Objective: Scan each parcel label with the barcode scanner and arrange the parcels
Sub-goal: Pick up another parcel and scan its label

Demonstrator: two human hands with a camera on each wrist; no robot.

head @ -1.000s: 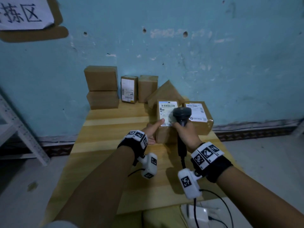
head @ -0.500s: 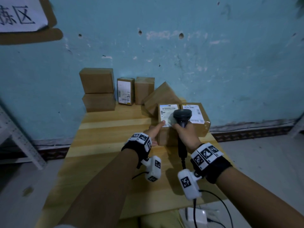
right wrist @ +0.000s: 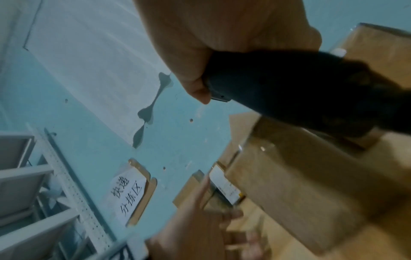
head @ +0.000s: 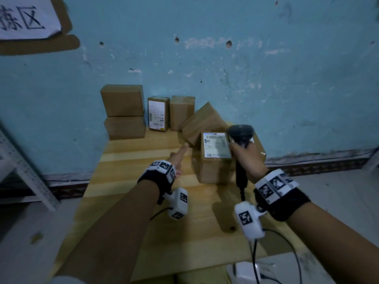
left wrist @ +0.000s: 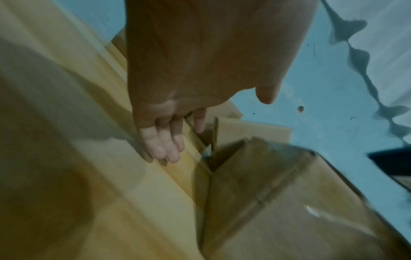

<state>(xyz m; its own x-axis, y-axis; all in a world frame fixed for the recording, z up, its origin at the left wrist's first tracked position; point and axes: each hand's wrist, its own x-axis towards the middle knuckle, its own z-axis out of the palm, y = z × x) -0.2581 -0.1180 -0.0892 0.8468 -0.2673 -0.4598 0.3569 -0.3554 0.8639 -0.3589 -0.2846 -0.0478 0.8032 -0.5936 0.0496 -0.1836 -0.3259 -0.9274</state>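
Observation:
A brown parcel [head: 213,167] with a white label [head: 215,144] on top sits at the right of the wooden table [head: 127,181]. My right hand [head: 247,155] grips the black barcode scanner [head: 240,133], whose head hangs at the label's right edge. In the right wrist view my fingers wrap the scanner [right wrist: 289,91] above the parcel [right wrist: 289,184]. My left hand [head: 178,159] is left of the parcel, apart from it, with fingers straight. Its fingers [left wrist: 164,146] hover over the tabletop beside the parcel [left wrist: 278,202].
A tilted box [head: 202,123] leans behind the parcel. At the wall stand a two-box stack [head: 123,111], a labelled upright box [head: 159,113] and a plain box [head: 182,112]. A white metal shelf [head: 22,173] stands at the left. The scanner cable [head: 254,259] drops off the table's front.
My left hand has come off the labelled parcel and moved left. The scanner head has shifted from over the label to its right edge.

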